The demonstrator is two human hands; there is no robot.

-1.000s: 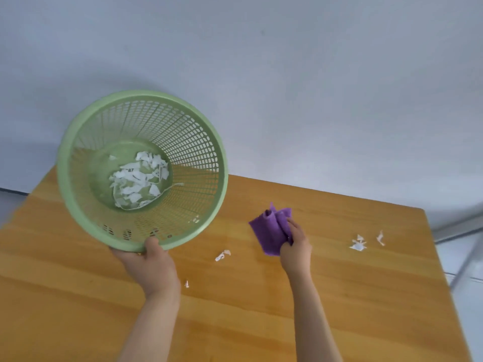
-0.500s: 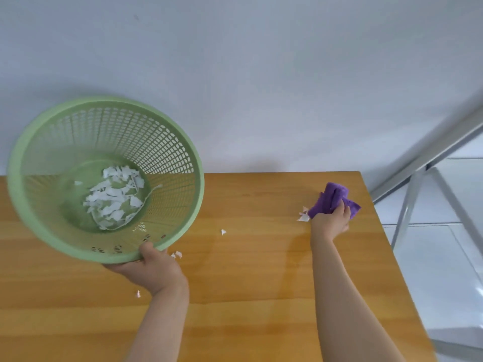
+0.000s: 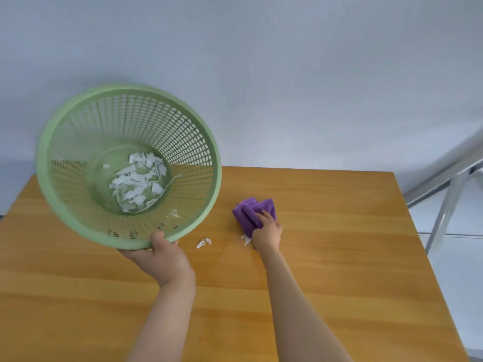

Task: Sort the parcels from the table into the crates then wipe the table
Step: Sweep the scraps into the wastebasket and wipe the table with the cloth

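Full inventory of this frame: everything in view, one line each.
basket: 1, green mesh, held tilted over the table's left side
paper scraps in basket: a pile, white, on its bottom
paper scraps on table: 2 small bits, white, one between the hands, one beside the right hand
cloth: 1, purple, bunched, mid-table
table: 1, orange-brown wood
metal frame: 1, grey, right of the table
wall: pale grey, behind
left hand: grips the basket's rim
right hand: holds the cloth on the table
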